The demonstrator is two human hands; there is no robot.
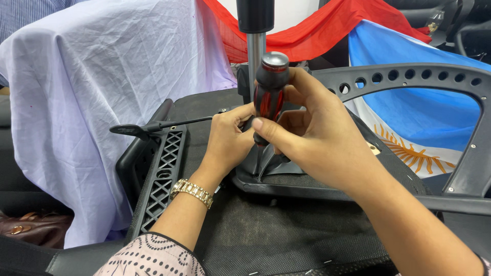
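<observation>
Screwdriver (pixel 269 92): you hold it upright, black and red handle up, over the middle of the upturned chair seat (pixel 286 230); its tip is hidden behind your fingers.
Right hand (pixel 317 133): your fingers are curled around the handle, thumb pressed across its lower part, so the grip is closed on the tool.
Left hand (pixel 228 138): it sits low at the foot of the screwdriver, fingers bunched together; whether they pinch a screw or only steady the tip you cannot tell from here.
Mounting plate (pixel 279 176): the black mechanism lies on the seat's underside, near its middle, with the metal column (pixel 255 53) rising from it.
Lever (pixel 153 126): a thin black rod sticks out toward the left edge of the seat.
Armrest frame (pixel 409 76): the perforated black arc stands at the right edge.
Done so far: plate set in place, tool on it.
Left to do: the fastening looks in progress; how many screws are in is hidden.
</observation>
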